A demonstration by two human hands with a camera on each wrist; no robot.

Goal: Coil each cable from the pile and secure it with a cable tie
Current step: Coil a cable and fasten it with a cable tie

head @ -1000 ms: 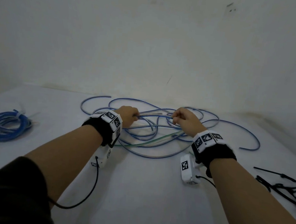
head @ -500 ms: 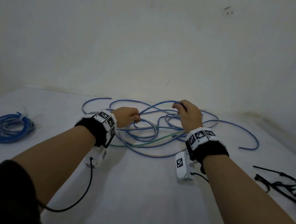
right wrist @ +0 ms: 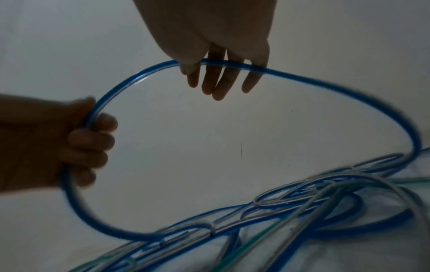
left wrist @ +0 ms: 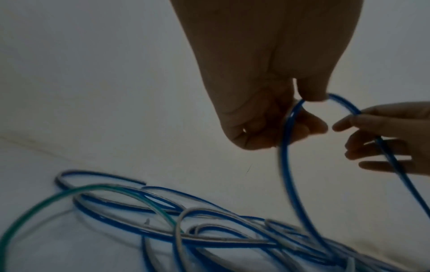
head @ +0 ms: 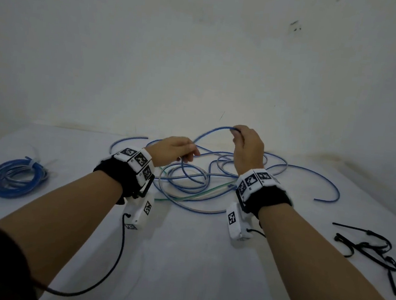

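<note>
A loose pile of blue, grey and green cables (head: 196, 181) lies on the white table (head: 181, 257). Both hands hold one blue cable (head: 218, 128) above the pile. My left hand (head: 180, 150) grips it in curled fingers, as the left wrist view shows (left wrist: 267, 117). My right hand (head: 246, 144) is higher and pinches the same cable between thumb and fingers (right wrist: 195, 68). The blue cable (right wrist: 302, 75) arcs between the hands and drops back into the pile (right wrist: 302, 202) on both sides.
A coiled blue cable (head: 16, 177) with a pale tie lies at the far left of the table. Several black cable ties (head: 371, 248) lie at the right. A bare wall (head: 201, 53) stands close behind the pile.
My right hand has risen from the pile with the blue cable, lifting an arc of it. My left hand has also lifted a little and keeps its grip.
</note>
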